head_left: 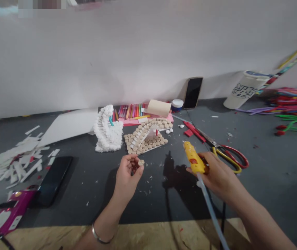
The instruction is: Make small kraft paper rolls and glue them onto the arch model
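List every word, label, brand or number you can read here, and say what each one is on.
Nothing can be read for certain.
White cup: dark lettering, too blurred to read.
Yellow hot glue gun: red label, too small to read.
Magenta device: white labels, too blurred to read.

A white wall (127, 59) fills the upper half of the frame, meeting a dark grey worktop (268, 180) below, with a bare plywood edge (148, 238) along the bottom; soft, even light falls across the wall.
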`<state>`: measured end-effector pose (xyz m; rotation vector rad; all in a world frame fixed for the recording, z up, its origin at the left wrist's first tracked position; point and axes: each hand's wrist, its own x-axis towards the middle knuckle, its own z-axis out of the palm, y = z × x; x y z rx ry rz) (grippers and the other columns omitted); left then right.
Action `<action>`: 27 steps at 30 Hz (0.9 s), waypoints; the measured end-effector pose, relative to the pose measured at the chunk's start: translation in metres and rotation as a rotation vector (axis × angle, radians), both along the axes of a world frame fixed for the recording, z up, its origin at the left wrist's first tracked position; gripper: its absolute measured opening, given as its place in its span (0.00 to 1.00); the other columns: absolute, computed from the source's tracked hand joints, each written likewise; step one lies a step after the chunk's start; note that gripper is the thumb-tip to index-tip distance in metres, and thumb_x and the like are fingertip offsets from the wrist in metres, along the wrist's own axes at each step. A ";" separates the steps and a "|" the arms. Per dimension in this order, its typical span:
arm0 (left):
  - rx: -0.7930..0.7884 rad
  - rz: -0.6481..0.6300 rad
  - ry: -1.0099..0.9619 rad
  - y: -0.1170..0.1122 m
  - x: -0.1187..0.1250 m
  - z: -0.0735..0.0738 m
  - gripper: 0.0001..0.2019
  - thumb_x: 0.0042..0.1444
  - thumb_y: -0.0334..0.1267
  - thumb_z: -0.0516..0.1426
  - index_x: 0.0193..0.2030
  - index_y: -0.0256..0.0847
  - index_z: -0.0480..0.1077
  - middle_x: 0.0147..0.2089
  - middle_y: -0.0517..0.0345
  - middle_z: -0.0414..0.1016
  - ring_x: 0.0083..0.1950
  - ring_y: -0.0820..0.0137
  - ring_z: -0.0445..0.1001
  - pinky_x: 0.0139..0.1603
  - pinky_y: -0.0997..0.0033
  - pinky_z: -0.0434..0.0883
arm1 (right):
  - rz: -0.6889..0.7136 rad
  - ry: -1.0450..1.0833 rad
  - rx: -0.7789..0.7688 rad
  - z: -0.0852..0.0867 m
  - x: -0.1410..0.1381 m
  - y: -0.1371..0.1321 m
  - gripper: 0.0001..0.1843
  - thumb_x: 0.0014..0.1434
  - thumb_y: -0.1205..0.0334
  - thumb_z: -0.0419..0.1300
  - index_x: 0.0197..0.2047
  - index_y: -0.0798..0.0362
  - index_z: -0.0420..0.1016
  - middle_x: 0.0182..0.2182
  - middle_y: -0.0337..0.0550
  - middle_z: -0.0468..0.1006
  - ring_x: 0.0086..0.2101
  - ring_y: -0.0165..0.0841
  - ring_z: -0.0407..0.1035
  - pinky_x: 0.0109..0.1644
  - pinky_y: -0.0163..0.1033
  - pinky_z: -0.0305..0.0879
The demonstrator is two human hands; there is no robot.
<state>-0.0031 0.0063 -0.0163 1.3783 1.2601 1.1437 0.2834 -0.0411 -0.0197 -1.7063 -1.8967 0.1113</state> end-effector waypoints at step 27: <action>0.209 -0.028 0.020 -0.013 0.036 0.053 0.22 0.56 0.36 0.61 0.57 0.44 0.62 0.45 0.53 0.81 0.52 0.63 0.78 0.60 0.51 0.68 | 0.208 1.624 -0.614 0.051 -0.096 0.025 0.16 0.51 0.49 0.70 0.34 0.52 0.75 0.30 0.37 0.74 0.31 0.27 0.66 0.38 0.34 0.62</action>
